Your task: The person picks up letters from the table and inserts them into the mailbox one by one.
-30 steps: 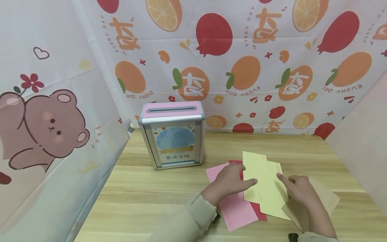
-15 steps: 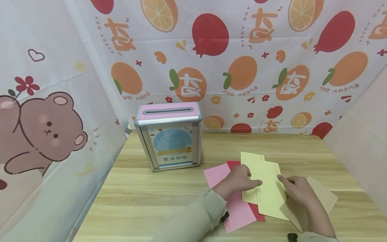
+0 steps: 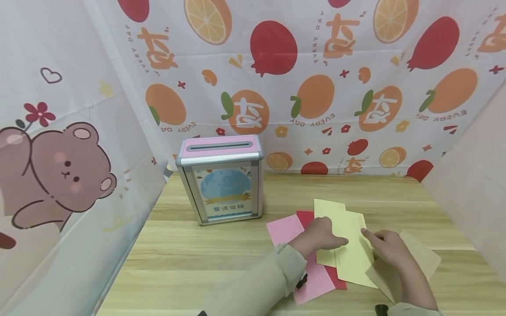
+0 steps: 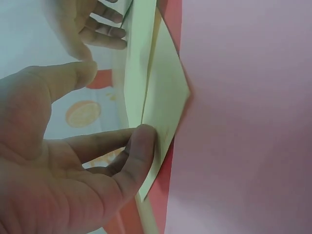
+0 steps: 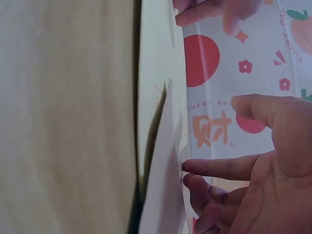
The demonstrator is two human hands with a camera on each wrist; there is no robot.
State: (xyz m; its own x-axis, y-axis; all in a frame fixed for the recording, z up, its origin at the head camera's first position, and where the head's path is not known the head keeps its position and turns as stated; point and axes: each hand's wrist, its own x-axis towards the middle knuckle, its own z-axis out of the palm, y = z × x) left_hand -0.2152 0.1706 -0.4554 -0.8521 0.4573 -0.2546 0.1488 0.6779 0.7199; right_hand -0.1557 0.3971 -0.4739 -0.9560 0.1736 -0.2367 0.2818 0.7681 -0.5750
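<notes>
My left hand lies over the left yellow envelope, thumb stretched out to the right. In the left wrist view its fingertips touch the yellow paper, while the thumb stands apart. A second yellow envelope overlaps the first on its right. My right hand is at that envelope's right side, above a brown envelope. The right wrist view shows its index fingertip against the envelopes, thumb raised away and other fingers bent. Under the left hand lie a pink envelope and a red envelope, both partly covered.
A pink-topped letter box with a slot in its lid stands upright at the back left of the wooden table. Behind it hangs a fruit-patterned cloth. A cloth with a bear is on the left.
My left hand has slid rightward over the yellow envelopes, its thumb now over the right one. The right hand and the envelopes have barely moved. The head view has shifted slightly.
</notes>
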